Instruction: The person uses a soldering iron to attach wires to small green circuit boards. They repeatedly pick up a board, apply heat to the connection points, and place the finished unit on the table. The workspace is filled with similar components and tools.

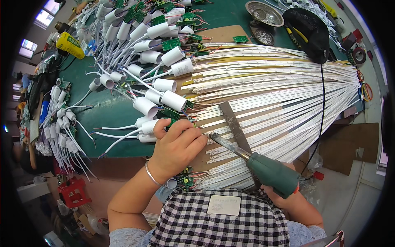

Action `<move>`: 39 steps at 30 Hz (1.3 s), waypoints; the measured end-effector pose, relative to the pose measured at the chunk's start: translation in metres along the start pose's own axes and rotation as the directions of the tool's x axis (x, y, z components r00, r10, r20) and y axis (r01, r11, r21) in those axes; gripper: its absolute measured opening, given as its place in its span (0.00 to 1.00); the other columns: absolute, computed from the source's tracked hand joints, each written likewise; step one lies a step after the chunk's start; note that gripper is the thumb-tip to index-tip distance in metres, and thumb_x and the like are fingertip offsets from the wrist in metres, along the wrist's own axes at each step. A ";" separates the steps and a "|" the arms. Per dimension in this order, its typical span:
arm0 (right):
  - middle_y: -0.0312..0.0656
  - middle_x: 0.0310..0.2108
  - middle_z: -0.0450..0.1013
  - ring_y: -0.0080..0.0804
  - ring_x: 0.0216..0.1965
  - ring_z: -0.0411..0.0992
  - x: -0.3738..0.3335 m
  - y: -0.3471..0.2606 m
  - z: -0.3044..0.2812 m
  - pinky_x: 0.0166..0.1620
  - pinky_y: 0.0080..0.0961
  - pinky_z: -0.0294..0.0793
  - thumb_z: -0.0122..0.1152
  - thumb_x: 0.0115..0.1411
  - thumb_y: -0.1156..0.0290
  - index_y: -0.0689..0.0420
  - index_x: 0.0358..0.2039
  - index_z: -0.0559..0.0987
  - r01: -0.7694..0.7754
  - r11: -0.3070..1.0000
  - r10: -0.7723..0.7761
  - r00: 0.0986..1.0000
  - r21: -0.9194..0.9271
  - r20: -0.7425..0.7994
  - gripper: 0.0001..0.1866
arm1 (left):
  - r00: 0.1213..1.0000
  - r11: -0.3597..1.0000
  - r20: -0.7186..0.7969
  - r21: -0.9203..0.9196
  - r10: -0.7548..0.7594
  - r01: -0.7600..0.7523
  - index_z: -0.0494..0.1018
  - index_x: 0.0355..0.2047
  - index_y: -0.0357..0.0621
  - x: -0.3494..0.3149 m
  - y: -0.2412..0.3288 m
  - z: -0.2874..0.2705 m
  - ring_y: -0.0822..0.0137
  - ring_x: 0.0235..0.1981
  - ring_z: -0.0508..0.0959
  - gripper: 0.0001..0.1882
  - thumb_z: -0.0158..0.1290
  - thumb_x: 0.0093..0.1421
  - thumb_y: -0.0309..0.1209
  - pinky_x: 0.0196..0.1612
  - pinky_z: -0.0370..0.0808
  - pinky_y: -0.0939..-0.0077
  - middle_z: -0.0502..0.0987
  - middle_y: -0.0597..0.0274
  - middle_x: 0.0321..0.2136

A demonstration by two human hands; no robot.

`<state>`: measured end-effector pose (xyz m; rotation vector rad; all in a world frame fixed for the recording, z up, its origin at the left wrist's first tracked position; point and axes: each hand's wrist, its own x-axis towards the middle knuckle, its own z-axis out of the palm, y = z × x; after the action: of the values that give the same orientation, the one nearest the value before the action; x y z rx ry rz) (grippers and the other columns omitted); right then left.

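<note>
My right hand [284, 195] is wrapped round a green-bodied soldering iron [273, 175]. Its dark tip meets the left end of a white LED strip [263, 119], one of many fanned side by side. My left hand [181, 144], a bracelet on its wrist, is closed with fingertips right beside that tip; what they pinch is hidden. Next to these fingers lie white cylindrical caps [173, 101] with white cables, and a green circuit board [175, 113] with thin wires. A dark flat bar [235, 127] crosses the strips under the iron's shaft.
More caps and boards [160, 31] crowd the far left of the green table [96, 115]. A metal dish [264, 13] and a black cap [308, 33] stand at the far side. The black cord [323, 94] crosses the strips. A yellow bottle [70, 44] lies at the left.
</note>
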<state>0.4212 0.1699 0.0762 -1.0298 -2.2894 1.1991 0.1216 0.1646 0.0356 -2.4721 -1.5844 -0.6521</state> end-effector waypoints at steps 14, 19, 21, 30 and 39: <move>0.42 0.30 0.76 0.40 0.28 0.75 -0.009 -0.001 0.004 0.32 0.30 0.74 0.62 0.49 0.76 0.58 0.33 0.79 -0.127 0.946 0.192 0.961 0.300 -0.198 0.09 | 1.000 1.000 0.025 0.011 0.004 -0.004 0.77 0.29 0.57 0.002 0.001 -0.002 0.71 0.40 0.71 0.06 0.54 0.50 0.31 0.53 0.52 0.62 0.75 0.77 0.30; 0.43 0.32 0.76 0.42 0.30 0.75 -0.011 0.002 0.005 0.33 0.31 0.74 0.63 0.46 0.78 0.58 0.33 0.79 -0.117 0.957 0.173 0.965 0.265 -0.199 0.10 | 0.999 0.999 0.032 0.023 0.021 -0.022 0.77 0.30 0.56 0.003 0.000 -0.004 0.71 0.40 0.71 0.06 0.54 0.50 0.31 0.53 0.52 0.61 0.75 0.77 0.30; 0.43 0.32 0.76 0.42 0.30 0.75 -0.012 0.005 0.005 0.33 0.31 0.74 0.63 0.46 0.78 0.58 0.32 0.79 -0.105 0.965 0.156 0.967 0.242 -0.201 0.10 | 0.999 0.999 0.040 0.021 0.024 -0.025 0.77 0.30 0.56 0.004 0.000 -0.005 0.71 0.40 0.72 0.06 0.54 0.50 0.31 0.53 0.52 0.62 0.75 0.77 0.30; 0.45 0.33 0.76 0.44 0.31 0.76 -0.015 0.006 0.009 0.34 0.32 0.75 0.63 0.44 0.80 0.60 0.33 0.79 -0.154 0.936 0.223 0.955 0.316 -0.197 0.12 | 0.999 0.998 0.032 0.043 0.036 -0.038 0.77 0.30 0.55 0.003 0.000 -0.006 0.71 0.40 0.73 0.07 0.55 0.48 0.30 0.53 0.53 0.62 0.76 0.76 0.31; 0.45 0.33 0.76 0.44 0.32 0.76 -0.011 0.004 0.007 0.35 0.33 0.75 0.64 0.43 0.80 0.60 0.33 0.79 -0.134 0.945 0.196 0.963 0.300 -0.187 0.13 | 1.000 1.000 -0.024 0.002 0.019 -0.019 0.77 0.29 0.55 0.001 0.000 -0.003 0.70 0.39 0.73 0.09 0.59 0.44 0.28 0.52 0.54 0.62 0.75 0.76 0.29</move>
<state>0.4261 0.1595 0.0691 -1.1935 -1.8314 1.3618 0.1215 0.1644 0.0388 -2.4654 -1.5503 -0.6752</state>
